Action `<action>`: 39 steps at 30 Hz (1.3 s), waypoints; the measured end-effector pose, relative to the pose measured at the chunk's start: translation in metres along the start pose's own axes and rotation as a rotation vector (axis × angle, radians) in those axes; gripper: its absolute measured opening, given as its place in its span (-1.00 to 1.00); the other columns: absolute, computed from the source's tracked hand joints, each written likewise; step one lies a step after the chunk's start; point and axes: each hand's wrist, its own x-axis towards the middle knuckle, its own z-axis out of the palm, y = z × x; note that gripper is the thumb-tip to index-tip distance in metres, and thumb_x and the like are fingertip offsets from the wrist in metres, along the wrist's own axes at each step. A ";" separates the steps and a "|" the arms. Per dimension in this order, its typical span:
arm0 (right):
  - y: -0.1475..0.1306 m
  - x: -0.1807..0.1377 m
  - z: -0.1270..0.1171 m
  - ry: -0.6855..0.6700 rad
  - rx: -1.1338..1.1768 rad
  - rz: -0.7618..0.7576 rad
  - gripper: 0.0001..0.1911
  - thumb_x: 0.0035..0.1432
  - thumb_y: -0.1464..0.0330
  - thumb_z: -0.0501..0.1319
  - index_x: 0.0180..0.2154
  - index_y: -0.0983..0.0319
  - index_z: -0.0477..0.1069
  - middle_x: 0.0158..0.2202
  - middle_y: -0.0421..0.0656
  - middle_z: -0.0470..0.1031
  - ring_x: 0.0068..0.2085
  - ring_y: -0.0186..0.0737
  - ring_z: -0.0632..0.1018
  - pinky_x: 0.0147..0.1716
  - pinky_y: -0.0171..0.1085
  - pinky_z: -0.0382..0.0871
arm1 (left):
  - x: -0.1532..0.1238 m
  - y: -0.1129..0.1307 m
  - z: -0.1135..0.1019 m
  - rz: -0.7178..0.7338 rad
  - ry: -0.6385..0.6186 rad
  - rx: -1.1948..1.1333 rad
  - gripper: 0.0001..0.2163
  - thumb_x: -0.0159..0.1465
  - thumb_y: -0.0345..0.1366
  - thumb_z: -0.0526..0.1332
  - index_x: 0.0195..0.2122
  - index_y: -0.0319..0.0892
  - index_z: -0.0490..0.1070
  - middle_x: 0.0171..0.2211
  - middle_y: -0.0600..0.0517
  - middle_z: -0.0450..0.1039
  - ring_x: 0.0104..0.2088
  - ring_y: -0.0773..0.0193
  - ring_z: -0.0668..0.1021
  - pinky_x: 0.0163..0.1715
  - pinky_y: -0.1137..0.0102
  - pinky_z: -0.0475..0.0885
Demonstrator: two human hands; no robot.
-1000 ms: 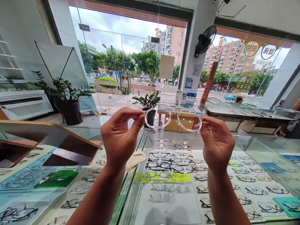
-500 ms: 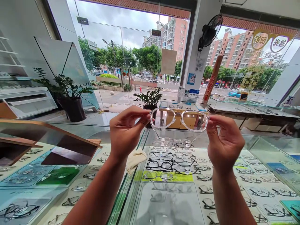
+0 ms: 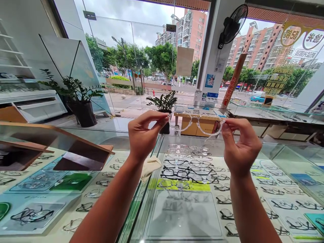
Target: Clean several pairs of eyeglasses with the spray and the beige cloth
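A pair of clear-framed glasses [image 3: 196, 122] is held up at arm's length in front of the shop window. My left hand [image 3: 143, 135] pinches the frame's left end between thumb and fingers. My right hand [image 3: 240, 143] pinches the right end the same way. The lenses face away from me, level, above a glass display counter [image 3: 182, 212]. Below the counter glass lie several rows of glasses on trays.
A pale cleaning cloth [image 3: 150, 166] lies on the counter below my left wrist. A wooden-edged glass stand [image 3: 55, 148] sits at the left. Potted plants [image 3: 81, 98] stand by the window, and a smaller one [image 3: 164, 103] behind the glasses. A wall fan [image 3: 231, 23] hangs above.
Both hands have lifted the glasses slightly and shifted right in view; the camera has tilted down a little. The grip on both ends is unchanged.
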 end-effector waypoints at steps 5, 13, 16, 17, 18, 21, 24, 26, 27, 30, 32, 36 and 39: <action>0.001 0.002 -0.002 -0.033 -0.039 0.053 -0.90 0.32 0.29 0.30 -0.21 0.15 0.58 -0.26 -0.16 0.59 -0.27 -0.20 0.56 -0.23 -0.15 0.46 | -0.005 0.007 0.004 0.073 0.027 0.129 -0.91 0.31 -0.21 0.45 -0.18 -0.01 0.69 -0.28 0.01 0.67 -0.27 0.25 0.65 -0.20 0.28 0.58; 0.008 0.003 -0.003 -0.057 -0.036 0.116 -0.88 0.30 0.31 0.30 -0.19 0.17 0.61 -0.25 -0.17 0.64 -0.31 -0.22 0.57 -0.24 -0.15 0.46 | -0.009 0.029 0.007 0.240 0.024 0.245 -0.84 0.33 -0.37 0.41 -0.12 0.04 0.68 -0.28 0.06 0.65 -0.26 0.26 0.61 -0.24 0.29 0.50; 0.008 0.003 -0.003 -0.075 -0.030 0.115 -0.88 0.30 0.33 0.30 -0.17 0.18 0.62 -0.27 -0.17 0.64 -0.32 -0.23 0.57 -0.26 -0.17 0.46 | -0.009 0.031 0.006 0.254 0.022 0.287 -0.83 0.35 -0.37 0.39 -0.09 0.04 0.67 -0.26 0.05 0.65 -0.26 0.25 0.60 -0.25 0.28 0.51; 0.008 0.002 -0.003 -0.078 -0.034 0.113 -0.88 0.31 0.33 0.30 -0.17 0.17 0.62 -0.27 -0.18 0.64 -0.32 -0.22 0.57 -0.27 -0.17 0.46 | -0.010 0.031 0.006 0.259 0.024 0.299 -0.83 0.35 -0.36 0.39 -0.08 0.04 0.66 -0.25 0.05 0.65 -0.26 0.24 0.60 -0.25 0.27 0.51; 0.008 0.002 -0.002 -0.076 -0.040 0.110 -0.88 0.31 0.32 0.30 -0.16 0.17 0.62 -0.27 -0.18 0.64 -0.32 -0.22 0.57 -0.27 -0.17 0.46 | -0.010 0.032 0.006 0.262 0.025 0.311 -0.84 0.35 -0.35 0.39 -0.08 0.04 0.66 -0.25 0.05 0.66 -0.26 0.24 0.60 -0.25 0.26 0.52; 0.007 0.001 -0.002 -0.061 -0.046 0.097 -0.88 0.32 0.31 0.30 -0.16 0.16 0.61 -0.26 -0.17 0.63 -0.31 -0.22 0.57 -0.27 -0.16 0.47 | -0.009 0.032 0.006 0.253 0.029 0.334 -0.85 0.35 -0.33 0.39 -0.09 0.04 0.66 -0.23 0.04 0.66 -0.25 0.22 0.60 -0.24 0.25 0.52; 0.005 0.001 -0.002 -0.048 -0.028 0.086 -0.89 0.32 0.32 0.31 -0.16 0.15 0.62 -0.25 -0.17 0.64 -0.31 -0.22 0.57 -0.26 -0.16 0.47 | -0.008 0.031 0.006 0.243 0.031 0.321 -0.85 0.34 -0.34 0.40 -0.11 0.05 0.67 -0.25 0.04 0.66 -0.27 0.24 0.59 -0.25 0.27 0.52; 0.003 0.001 -0.003 -0.043 -0.028 0.084 -0.89 0.32 0.32 0.31 -0.16 0.15 0.62 -0.25 -0.17 0.63 -0.31 -0.22 0.56 -0.25 -0.15 0.47 | -0.008 0.030 0.005 0.228 0.032 0.309 -0.86 0.33 -0.34 0.41 -0.12 0.05 0.68 -0.28 0.05 0.65 -0.30 0.25 0.59 -0.26 0.28 0.51; 0.002 0.001 -0.003 -0.041 -0.033 0.085 -0.89 0.32 0.31 0.31 -0.16 0.15 0.62 -0.25 -0.17 0.63 -0.30 -0.21 0.56 -0.25 -0.15 0.47 | -0.007 0.030 0.005 0.218 0.032 0.309 -0.86 0.33 -0.34 0.41 -0.13 0.04 0.68 -0.28 0.06 0.65 -0.32 0.26 0.58 -0.27 0.29 0.51; 0.000 0.002 -0.003 -0.032 -0.037 0.087 -0.89 0.32 0.31 0.31 -0.17 0.14 0.63 -0.26 -0.17 0.63 -0.29 -0.20 0.57 -0.24 -0.14 0.47 | -0.007 0.028 0.005 0.206 0.030 0.329 -0.88 0.33 -0.33 0.41 -0.14 0.02 0.68 -0.30 0.06 0.66 -0.34 0.27 0.58 -0.28 0.29 0.52; -0.001 0.002 -0.004 -0.029 -0.028 0.089 -0.89 0.32 0.31 0.31 -0.18 0.14 0.63 -0.26 -0.17 0.63 -0.28 -0.19 0.58 -0.23 -0.14 0.46 | -0.007 0.028 0.005 0.212 0.032 0.345 -0.88 0.33 -0.32 0.41 -0.14 0.01 0.69 -0.31 0.06 0.66 -0.34 0.28 0.59 -0.29 0.30 0.52; -0.004 0.002 -0.004 -0.032 -0.015 0.077 -0.90 0.32 0.32 0.33 -0.18 0.14 0.63 -0.27 -0.17 0.64 -0.26 -0.19 0.59 -0.23 -0.15 0.46 | -0.007 0.027 0.005 0.211 0.040 0.357 -0.88 0.33 -0.34 0.40 -0.14 0.01 0.69 -0.31 0.06 0.67 -0.34 0.29 0.60 -0.30 0.32 0.53; -0.006 0.002 -0.004 -0.031 -0.011 0.055 -0.91 0.32 0.34 0.33 -0.18 0.13 0.63 -0.28 -0.18 0.63 -0.27 -0.19 0.59 -0.22 -0.15 0.47 | -0.007 0.024 0.005 0.212 0.051 0.350 -0.87 0.33 -0.34 0.41 -0.14 0.00 0.69 -0.29 0.05 0.68 -0.32 0.29 0.62 -0.30 0.34 0.54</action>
